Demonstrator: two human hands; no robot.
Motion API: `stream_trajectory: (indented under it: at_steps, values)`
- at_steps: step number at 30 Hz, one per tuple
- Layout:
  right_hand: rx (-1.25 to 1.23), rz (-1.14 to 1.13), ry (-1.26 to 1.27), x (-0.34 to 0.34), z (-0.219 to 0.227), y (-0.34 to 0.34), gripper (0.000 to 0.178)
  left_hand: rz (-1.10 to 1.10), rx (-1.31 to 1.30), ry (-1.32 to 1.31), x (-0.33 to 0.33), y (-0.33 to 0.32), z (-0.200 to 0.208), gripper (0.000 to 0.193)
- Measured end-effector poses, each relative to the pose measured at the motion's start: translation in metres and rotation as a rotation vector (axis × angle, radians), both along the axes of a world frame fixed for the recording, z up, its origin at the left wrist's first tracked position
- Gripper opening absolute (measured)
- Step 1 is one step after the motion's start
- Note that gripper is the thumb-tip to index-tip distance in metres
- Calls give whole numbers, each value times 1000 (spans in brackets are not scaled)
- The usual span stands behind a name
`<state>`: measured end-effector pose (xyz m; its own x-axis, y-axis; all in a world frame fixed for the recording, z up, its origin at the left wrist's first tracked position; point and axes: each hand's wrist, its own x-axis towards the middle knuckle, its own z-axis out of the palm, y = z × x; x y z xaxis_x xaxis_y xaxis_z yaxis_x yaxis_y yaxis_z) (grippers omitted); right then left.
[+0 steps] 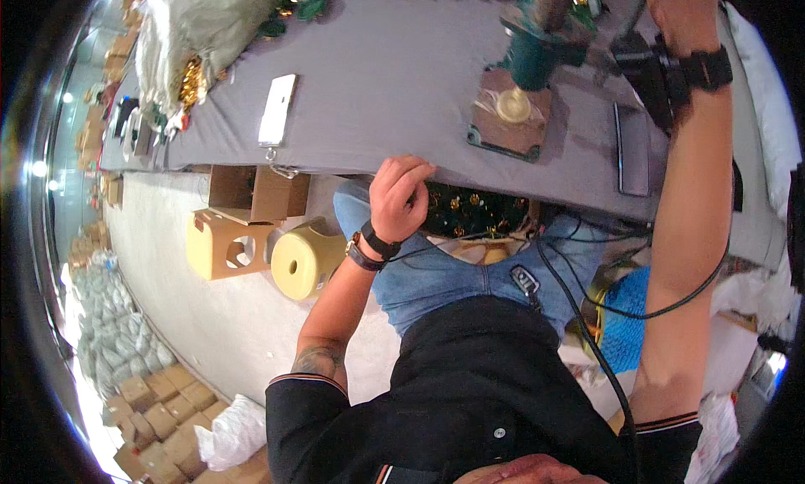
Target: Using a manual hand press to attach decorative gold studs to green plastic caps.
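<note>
A green bench press stands on the grey-covered table, its brown base plate bearing a round cream-coloured piece. At the upper right, my right hand is closed around what looks like the press's lever, partly cut off by the picture's edge. My left hand is at the table's near edge, left of the base plate, its fingers curled together; anything in them is hidden. Just below the edge, by my lap, a container holds dark green pieces with gold bits.
A white phone lies left on the table, a dark phone right. Green-and-gold garland runs along the far side. Black cables cross my lap. Yellow stools and an open carton stand on the floor at left.
</note>
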<state>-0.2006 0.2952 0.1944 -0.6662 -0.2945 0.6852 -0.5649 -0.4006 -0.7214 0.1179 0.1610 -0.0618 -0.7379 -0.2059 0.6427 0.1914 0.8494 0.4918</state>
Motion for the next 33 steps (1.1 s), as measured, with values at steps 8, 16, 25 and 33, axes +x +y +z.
stream_trajectory:
  at_steps: [8,16,25,33]
  values:
    - [265,214,-27,-20,-5,24,13,103,299,-122,-66,12,29,73]
    - [12,-83,-51,-16,-4,-7,28,307,246,-325,-99,72,35,98]
    - [96,125,-283,15,15,23,21,474,200,-272,-78,116,43,79]
    - [-15,-205,-225,27,0,32,23,32,268,-251,-62,-22,58,71]
